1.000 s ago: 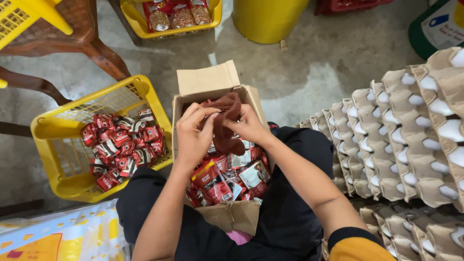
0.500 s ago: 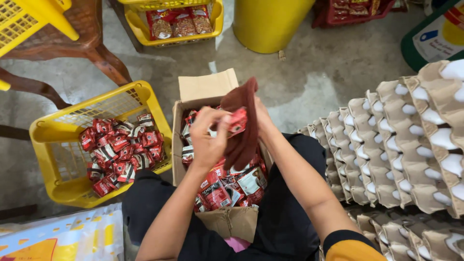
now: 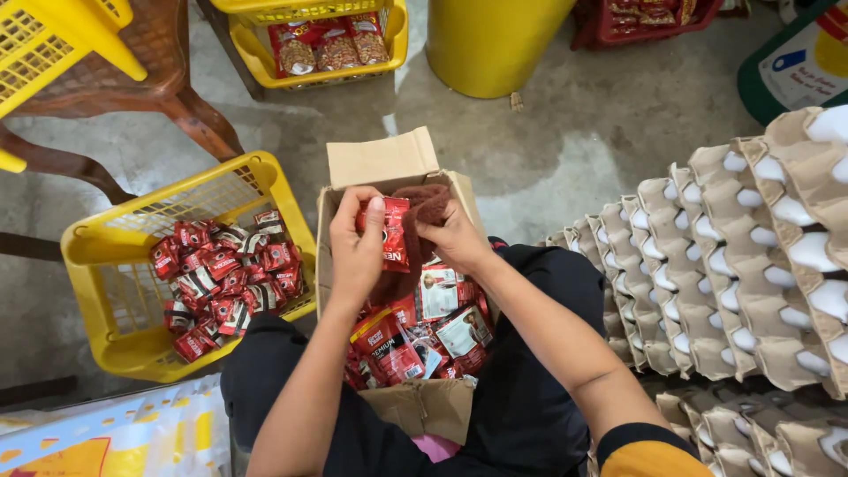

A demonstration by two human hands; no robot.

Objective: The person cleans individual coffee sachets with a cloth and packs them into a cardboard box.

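Note:
An open cardboard box (image 3: 382, 161) rests on my lap, filled with several red sachets (image 3: 389, 346). My left hand (image 3: 356, 247) holds one red sachet (image 3: 395, 231) upright over the box. My right hand (image 3: 455, 237) grips a dark brown cloth (image 3: 427, 205) pressed against that sachet. Both hands meet above the far half of the box.
A yellow plastic basket (image 3: 106, 265) with several red sachets (image 3: 225, 278) stands on the floor at my left. Stacked egg trays (image 3: 751, 247) rise at my right. A second yellow basket of packets (image 3: 327, 44), a yellow bin (image 3: 495, 44) and a wooden chair (image 3: 168, 79) stand beyond.
The brown cloth, lifted high half a second ago, has come back down. A red sachet has come up out of the box into my left hand, with the cloth now against it.

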